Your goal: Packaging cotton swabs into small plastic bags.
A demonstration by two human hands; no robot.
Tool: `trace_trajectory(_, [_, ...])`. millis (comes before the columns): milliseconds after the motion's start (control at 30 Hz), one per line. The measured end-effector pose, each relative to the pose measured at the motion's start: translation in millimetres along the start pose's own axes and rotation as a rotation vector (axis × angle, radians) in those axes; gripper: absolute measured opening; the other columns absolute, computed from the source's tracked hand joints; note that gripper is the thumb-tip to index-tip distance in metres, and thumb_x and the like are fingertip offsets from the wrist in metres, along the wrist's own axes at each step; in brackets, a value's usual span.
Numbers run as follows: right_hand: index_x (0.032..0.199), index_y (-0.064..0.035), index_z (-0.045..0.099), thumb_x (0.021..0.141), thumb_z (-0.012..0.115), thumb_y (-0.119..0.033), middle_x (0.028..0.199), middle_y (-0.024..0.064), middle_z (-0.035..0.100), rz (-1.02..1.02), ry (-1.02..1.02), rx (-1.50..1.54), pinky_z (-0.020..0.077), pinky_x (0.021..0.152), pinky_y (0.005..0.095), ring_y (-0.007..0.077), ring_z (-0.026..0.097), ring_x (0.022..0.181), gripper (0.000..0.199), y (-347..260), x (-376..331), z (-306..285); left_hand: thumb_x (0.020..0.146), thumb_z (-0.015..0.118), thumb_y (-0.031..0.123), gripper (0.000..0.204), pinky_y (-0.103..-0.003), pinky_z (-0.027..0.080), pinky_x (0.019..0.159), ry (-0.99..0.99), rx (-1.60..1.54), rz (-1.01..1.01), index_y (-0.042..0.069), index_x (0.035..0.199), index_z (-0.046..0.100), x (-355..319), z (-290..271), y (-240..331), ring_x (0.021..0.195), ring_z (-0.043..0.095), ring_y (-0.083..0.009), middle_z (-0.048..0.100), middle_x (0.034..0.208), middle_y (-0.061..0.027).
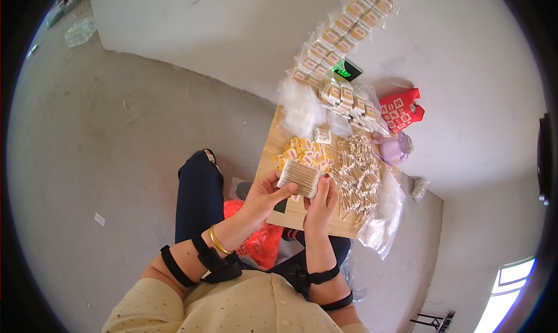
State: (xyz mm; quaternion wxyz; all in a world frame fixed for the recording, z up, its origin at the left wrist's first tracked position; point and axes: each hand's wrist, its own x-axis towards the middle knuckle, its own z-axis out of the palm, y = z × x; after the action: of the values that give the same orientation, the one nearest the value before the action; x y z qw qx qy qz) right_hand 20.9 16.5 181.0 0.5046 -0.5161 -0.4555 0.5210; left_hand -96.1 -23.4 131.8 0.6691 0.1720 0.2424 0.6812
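Observation:
A flat bundle of cotton swabs is held up over the near part of the wooden table, its sticks lined up side by side. My left hand grips its left end, thumb across the front. On the right end, my right hand closes around the bundle with fingers partly behind it. Just beyond lies a pile of small yellow-and-white printed cards. To the right spreads a large heap of loose cotton swabs. A small bundle of swabs lies behind the cards.
Clear plastic bags and packed swab bundles cover the table's far part. Beyond are rows of bagged packs and a green-lit display. A red bag and lilac pitcher stand right. A red plastic bag lies below.

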Motion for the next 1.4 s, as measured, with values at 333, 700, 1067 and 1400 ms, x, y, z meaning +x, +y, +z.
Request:
trace_trajectory(333, [0.089, -0.0099, 0.057, 0.107, 0.053, -0.030, 0.065, 0.0100, 0.062, -0.482, -0.193, -0.845, 0.0468, 0.049, 0.0382, 0.0283, 0.058, 0.053, 0.027, 50.7, 17.3, -37.7, 0.101, 0.065, 0.032, 0.037, -0.028, 0.046, 0.089, 0.361, 0.516, -0.037, 0.005, 0.125, 0.061, 0.6, -75.5, 20.7, 0.108, 0.061, -0.0115, 0.066, 0.118, -0.0055])
trace_trajectory(700, [0.088, -0.0092, 0.053, 0.105, 0.050, -0.033, 0.068, 0.0196, 0.065, -0.478, -0.281, -1.261, 0.0514, 0.058, 0.0541, 0.0418, 0.066, 0.062, 0.030, 130.7, 18.3, -56.9, 0.102, 0.060, 0.027, 0.030, -0.028, 0.044, 0.086, 0.391, 0.499, -0.155, 0.007, 0.125, 0.062, -25.0, -97.1, 23.1, 0.103, 0.062, -0.0138, 0.066, 0.117, -0.0039])
trace_trajectory(1067, [0.096, -0.0067, 0.056, 0.106, 0.048, -0.035, 0.075, 0.0238, 0.066, -0.379, -0.216, -1.219, 0.0508, 0.061, 0.0541, 0.0452, 0.066, 0.070, 0.031, 135.0, 38.4, -82.8, 0.103, 0.058, 0.024, 0.026, -0.030, 0.049, 0.086, 0.301, 0.513, -0.221, 0.007, 0.124, 0.062, -24.3, -84.1, 16.4, 0.102, 0.062, -0.0141, 0.067, 0.116, -0.0054])
trace_trajectory(1400, [0.107, -0.0040, 0.059, 0.112, 0.043, -0.025, 0.091, 0.0019, 0.065, -0.048, -0.464, -0.145, 0.0528, 0.072, 0.0333, 0.0135, 0.062, 0.074, 0.027, 16.3, -11.8, -52.6, 0.097, 0.072, 0.016, 0.049, -0.031, 0.052, 0.092, -0.030, 0.294, 0.028, -0.001, 0.136, 0.047, -16.1, -2.7, 22.7, 0.104, 0.068, -0.0147, 0.070, 0.115, -0.0085])
